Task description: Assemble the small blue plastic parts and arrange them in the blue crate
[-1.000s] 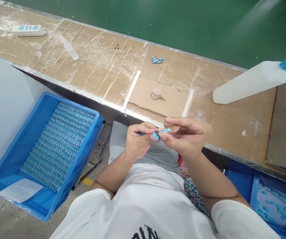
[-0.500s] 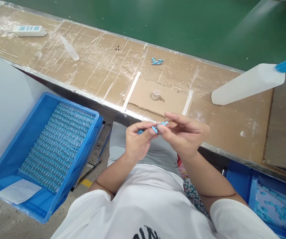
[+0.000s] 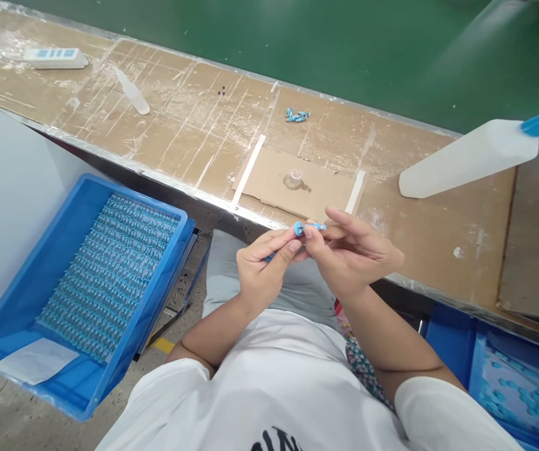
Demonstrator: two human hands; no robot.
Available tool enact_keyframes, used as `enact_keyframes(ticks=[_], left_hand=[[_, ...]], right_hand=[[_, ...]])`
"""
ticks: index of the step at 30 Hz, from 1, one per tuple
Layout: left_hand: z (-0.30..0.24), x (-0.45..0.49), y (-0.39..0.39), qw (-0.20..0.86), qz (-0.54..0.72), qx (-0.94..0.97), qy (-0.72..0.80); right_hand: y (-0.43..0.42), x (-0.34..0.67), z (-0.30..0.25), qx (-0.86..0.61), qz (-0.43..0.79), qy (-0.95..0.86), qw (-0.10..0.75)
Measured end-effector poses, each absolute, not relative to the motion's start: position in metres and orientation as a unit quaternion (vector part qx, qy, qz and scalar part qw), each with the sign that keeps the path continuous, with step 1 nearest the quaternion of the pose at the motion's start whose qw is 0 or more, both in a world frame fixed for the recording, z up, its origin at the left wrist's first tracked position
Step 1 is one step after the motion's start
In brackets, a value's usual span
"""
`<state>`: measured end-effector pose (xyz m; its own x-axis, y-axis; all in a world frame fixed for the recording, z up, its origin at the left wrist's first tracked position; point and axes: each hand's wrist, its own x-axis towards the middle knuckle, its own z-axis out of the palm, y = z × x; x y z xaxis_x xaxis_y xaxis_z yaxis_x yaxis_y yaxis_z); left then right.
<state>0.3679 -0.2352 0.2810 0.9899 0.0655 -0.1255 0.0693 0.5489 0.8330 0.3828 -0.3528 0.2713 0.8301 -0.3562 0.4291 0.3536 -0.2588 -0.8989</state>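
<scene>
Since half a second ago, the blue piece [image 3: 299,229] has risen, pinched between the right hand's [image 3: 360,258] thumb and fingers, its disc at the left hand's [image 3: 262,269] fingertips. The left curls round another blue bit [image 3: 270,257]. Beyond both hands, the cup [image 3: 293,180] hasn't moved.

Hands [image 3: 264,266] [image 3: 360,257] close together, pinching, arms [image 3: 394,335] bent
</scene>
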Motion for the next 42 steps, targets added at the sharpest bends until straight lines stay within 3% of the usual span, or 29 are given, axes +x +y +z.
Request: enact_keyframes(ticks=[7, 11, 16, 26, 36, 42], left_hand=[[0.266, 0.370, -0.228, 0.824, 0.107, 0.550, -0.084], [0.266, 0.369, -0.226, 0.813, 0.120, 0.558, -0.119], [0.271, 0.371, -0.229, 0.839, 0.073, 0.537, -0.055], [0.266, 0.379, -0.224, 0.876, 0.000, 0.480, 0.055], [0.262, 0.379, -0.217, 0.885, 0.012, 0.463, 0.040], [0.261, 0.375, -0.221, 0.887, 0.074, 0.455, 0.024]], right_hand=[[-0.363, 0.385, 0.258, -0.765, -0.377, -0.116, 0.510], [-0.365, 0.387, 0.265, -0.750, -0.397, -0.185, 0.495], [-0.358, 0.386, 0.269, -0.734, -0.380, -0.116, 0.551], [-0.351, 0.389, 0.290, -0.706, -0.185, 0.029, 0.683], [-0.350, 0.392, 0.297, -0.674, -0.068, 0.001, 0.736], [-0.344, 0.392, 0.298, -0.673, -0.059, -0.003, 0.737]])
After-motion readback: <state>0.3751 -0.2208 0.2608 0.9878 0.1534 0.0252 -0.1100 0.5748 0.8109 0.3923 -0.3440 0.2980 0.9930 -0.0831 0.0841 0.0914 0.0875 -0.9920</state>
